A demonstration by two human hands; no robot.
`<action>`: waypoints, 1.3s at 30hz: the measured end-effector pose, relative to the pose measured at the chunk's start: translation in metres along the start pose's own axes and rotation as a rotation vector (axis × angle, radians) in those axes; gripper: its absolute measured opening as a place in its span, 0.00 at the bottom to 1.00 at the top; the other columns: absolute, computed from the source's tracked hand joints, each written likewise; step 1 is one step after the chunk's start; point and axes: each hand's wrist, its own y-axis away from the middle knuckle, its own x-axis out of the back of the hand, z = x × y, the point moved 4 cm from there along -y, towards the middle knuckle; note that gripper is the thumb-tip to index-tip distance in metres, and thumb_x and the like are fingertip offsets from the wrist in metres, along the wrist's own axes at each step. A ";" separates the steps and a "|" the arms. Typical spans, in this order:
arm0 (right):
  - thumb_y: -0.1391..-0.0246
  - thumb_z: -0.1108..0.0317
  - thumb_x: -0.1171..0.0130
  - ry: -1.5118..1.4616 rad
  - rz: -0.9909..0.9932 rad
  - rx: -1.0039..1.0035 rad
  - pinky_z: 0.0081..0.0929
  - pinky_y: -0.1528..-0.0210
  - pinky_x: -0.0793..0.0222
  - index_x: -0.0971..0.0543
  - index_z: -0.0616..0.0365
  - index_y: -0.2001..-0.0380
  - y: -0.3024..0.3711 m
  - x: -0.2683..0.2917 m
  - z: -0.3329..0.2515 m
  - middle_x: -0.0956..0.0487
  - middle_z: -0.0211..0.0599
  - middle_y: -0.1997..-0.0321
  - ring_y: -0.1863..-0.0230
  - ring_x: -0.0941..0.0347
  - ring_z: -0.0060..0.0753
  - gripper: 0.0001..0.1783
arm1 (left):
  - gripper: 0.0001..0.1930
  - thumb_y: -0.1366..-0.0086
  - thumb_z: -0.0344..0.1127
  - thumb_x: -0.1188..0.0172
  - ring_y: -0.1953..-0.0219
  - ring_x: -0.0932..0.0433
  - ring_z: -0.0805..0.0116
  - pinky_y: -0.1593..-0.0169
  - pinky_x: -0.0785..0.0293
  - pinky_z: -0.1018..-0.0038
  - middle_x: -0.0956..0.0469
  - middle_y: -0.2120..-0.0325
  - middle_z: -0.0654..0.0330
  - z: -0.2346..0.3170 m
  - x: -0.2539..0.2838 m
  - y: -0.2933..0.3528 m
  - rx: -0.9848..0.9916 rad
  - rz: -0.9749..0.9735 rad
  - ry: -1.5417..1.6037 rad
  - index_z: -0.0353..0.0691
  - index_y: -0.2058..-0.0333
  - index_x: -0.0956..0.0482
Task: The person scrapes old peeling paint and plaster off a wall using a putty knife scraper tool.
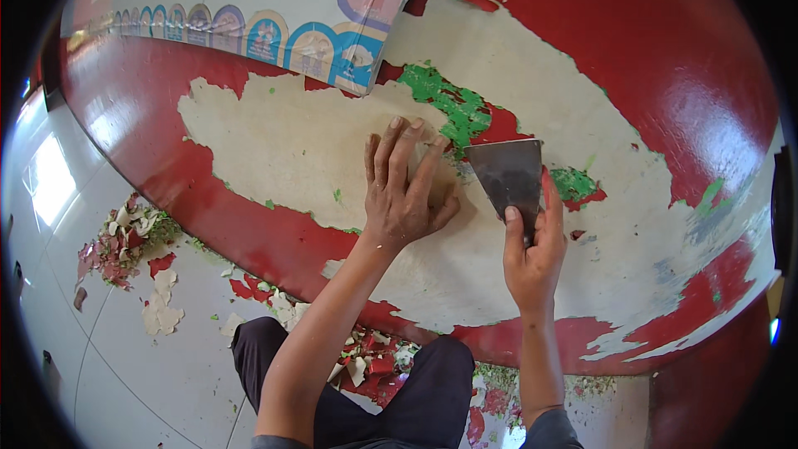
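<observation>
My right hand (536, 254) is closed round the handle of a paint scraper (509, 173), a wide grey metal blade that points up. The blade's edge lies at the wall, just right of a patch of green paint (453, 104) with some red beside it. To the left, my left hand (407, 191) rests with fingers spread on the bared cream wall (291, 133). It holds nothing. A smaller green patch (573, 185) shows to the right of the scraper. The handle is mostly hidden by my fingers.
Glossy red paint (640, 25) surrounds the stripped area. A printed sheet with coloured arches (312, 46) covers the upper left. Peeled paint flakes (133, 237) lie heaped on the pale tiled floor (125, 349), with more (374, 362) between my knees.
</observation>
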 end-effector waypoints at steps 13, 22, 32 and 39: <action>0.44 0.79 0.48 0.112 0.029 0.094 0.27 0.54 0.29 0.40 0.70 0.40 -0.002 -0.011 0.003 0.30 0.52 0.43 0.50 0.27 0.37 0.28 | 0.26 0.53 0.45 0.40 0.39 0.41 0.44 0.38 0.48 0.47 0.36 0.44 0.48 -0.004 -0.001 0.007 -0.027 0.017 -0.010 0.48 0.52 0.24; 0.46 0.78 0.45 0.142 0.039 0.140 0.26 0.65 0.25 0.35 0.72 0.44 -0.004 -0.010 0.004 0.26 0.55 0.46 0.60 0.20 0.39 0.25 | 0.25 0.53 0.45 0.41 0.39 0.42 0.45 0.38 0.49 0.49 0.35 0.44 0.51 -0.003 0.001 0.007 -0.008 -0.022 -0.036 0.51 0.53 0.21; 0.46 0.77 0.45 0.075 -0.007 0.145 0.23 0.70 0.26 0.35 0.72 0.44 -0.007 -0.010 0.005 0.23 0.53 0.52 0.65 0.20 0.33 0.26 | 0.24 0.55 0.44 0.39 0.39 0.41 0.45 0.39 0.46 0.48 0.36 0.44 0.51 -0.004 0.001 0.008 -0.029 0.014 -0.012 0.49 0.55 0.21; 0.45 0.77 0.46 0.090 0.025 0.114 0.23 0.69 0.26 0.35 0.71 0.43 -0.004 -0.010 0.004 0.23 0.52 0.52 0.64 0.20 0.33 0.26 | 0.25 0.51 0.43 0.40 0.41 0.39 0.44 0.41 0.43 0.48 0.34 0.46 0.49 -0.006 0.002 0.009 -0.011 0.046 0.042 0.40 0.53 0.26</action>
